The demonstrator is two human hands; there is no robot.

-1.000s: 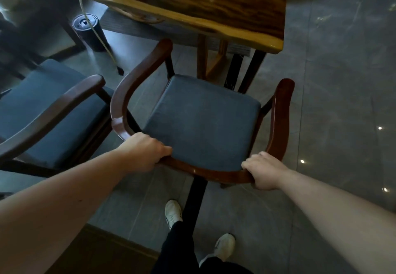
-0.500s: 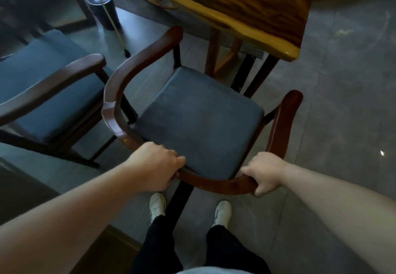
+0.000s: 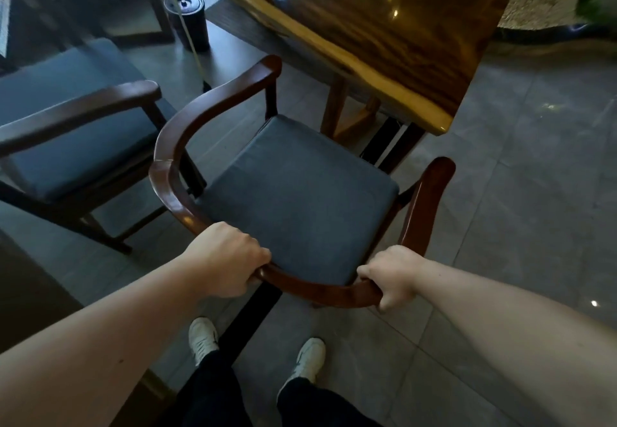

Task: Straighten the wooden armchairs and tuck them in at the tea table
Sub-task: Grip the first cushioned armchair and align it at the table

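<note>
A dark wooden armchair (image 3: 297,199) with a grey-blue seat cushion stands in front of me, turned at an angle toward the corner of the glossy wooden tea table (image 3: 394,35). My left hand (image 3: 227,258) is closed around the left part of its curved back rail. My right hand (image 3: 390,276) grips the same rail on the right. The seat's front edge sits just short of the table corner. A second matching armchair (image 3: 76,119) stands to the left, close beside the first one's left armrest.
A black cylindrical bin (image 3: 187,19) stands on the floor beyond the chairs, with a pale cord (image 3: 187,32) hanging past it. The table's legs (image 3: 337,109) stand behind the seat. My white shoes (image 3: 203,339) are on the grey tiled floor behind the chair. Dark furniture edge at lower left.
The chair has swung round with both hands on its back rail, its front now nearer the table corner. My feet have stepped in behind it.
</note>
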